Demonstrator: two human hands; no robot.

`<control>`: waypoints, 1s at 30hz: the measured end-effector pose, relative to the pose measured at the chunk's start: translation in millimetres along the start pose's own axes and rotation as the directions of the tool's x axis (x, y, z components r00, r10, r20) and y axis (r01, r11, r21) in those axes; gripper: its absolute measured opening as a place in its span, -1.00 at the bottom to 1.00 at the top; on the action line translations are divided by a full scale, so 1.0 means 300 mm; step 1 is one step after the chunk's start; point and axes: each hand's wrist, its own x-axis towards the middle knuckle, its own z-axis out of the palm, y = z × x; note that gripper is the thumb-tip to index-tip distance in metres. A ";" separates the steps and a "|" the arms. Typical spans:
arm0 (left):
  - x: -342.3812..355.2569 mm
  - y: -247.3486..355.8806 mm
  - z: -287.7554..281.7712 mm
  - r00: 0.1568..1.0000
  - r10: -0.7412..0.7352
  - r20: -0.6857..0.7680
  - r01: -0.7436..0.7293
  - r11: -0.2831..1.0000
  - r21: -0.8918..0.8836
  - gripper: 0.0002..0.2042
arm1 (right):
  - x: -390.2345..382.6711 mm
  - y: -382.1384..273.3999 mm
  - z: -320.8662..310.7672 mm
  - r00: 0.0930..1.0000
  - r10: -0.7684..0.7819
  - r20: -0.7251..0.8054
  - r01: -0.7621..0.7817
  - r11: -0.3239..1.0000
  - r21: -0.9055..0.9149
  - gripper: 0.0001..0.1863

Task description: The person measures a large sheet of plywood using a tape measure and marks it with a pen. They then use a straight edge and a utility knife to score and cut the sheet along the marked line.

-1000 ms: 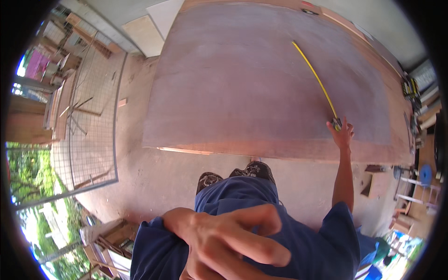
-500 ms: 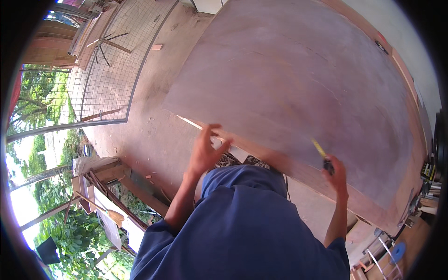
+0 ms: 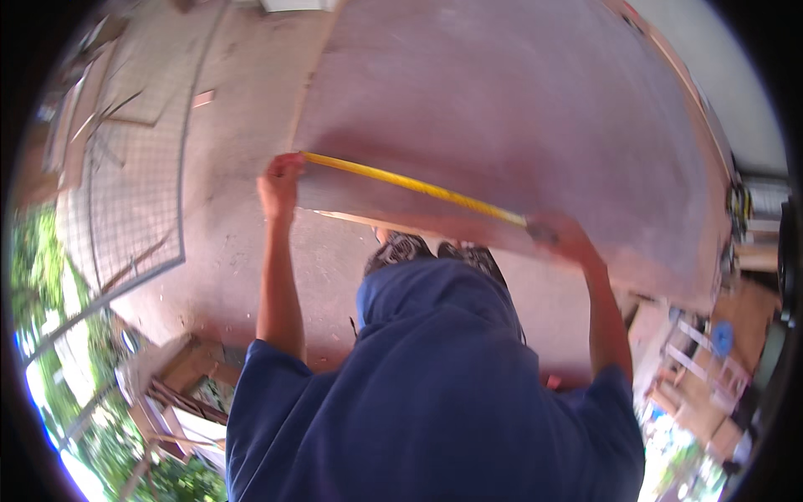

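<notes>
A yellow tape measure [image 3: 410,184] is pulled out between my hands, its blade slanting down to the right above the near part of a large brownish-grey board [image 3: 502,109]. My left hand [image 3: 282,171] pinches the blade's free end beside the board's left edge. My right hand [image 3: 565,238], blurred by motion, is closed round the dark tape case, which the fingers mostly hide. It is over the board's near edge. Whether the blade touches the board I cannot tell.
To the left stands a wire mesh panel [image 3: 134,167] on the concrete floor [image 3: 238,226], with a small reddish block [image 3: 203,99] near it. Wooden scraps [image 3: 192,376] lie at the lower left. Boxes and a white frame [image 3: 707,356] crowd the lower right. A wall [image 3: 732,75] runs behind the board.
My left hand has moved left and forward and taken hold of the tape's end. The blade is now drawn out long. My right hand has shifted left and slightly forward with the case.
</notes>
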 end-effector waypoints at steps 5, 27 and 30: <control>0.131 -0.006 -0.014 0.996 0.083 0.042 -0.092 0.921 0.379 -0.57 | 0.097 0.023 -0.022 0.997 0.060 -0.045 -0.061 0.997 -0.036 -0.38; 0.211 -0.038 -0.057 0.991 0.077 0.112 -0.121 0.877 0.465 -0.63 | 0.053 0.034 0.070 0.977 0.156 -0.143 -0.145 0.986 0.085 -0.27; 0.210 -0.023 -0.054 0.989 0.107 0.102 -0.145 0.847 0.511 -0.62 | 0.055 0.041 0.075 0.979 0.125 -0.164 -0.109 0.989 0.102 -0.26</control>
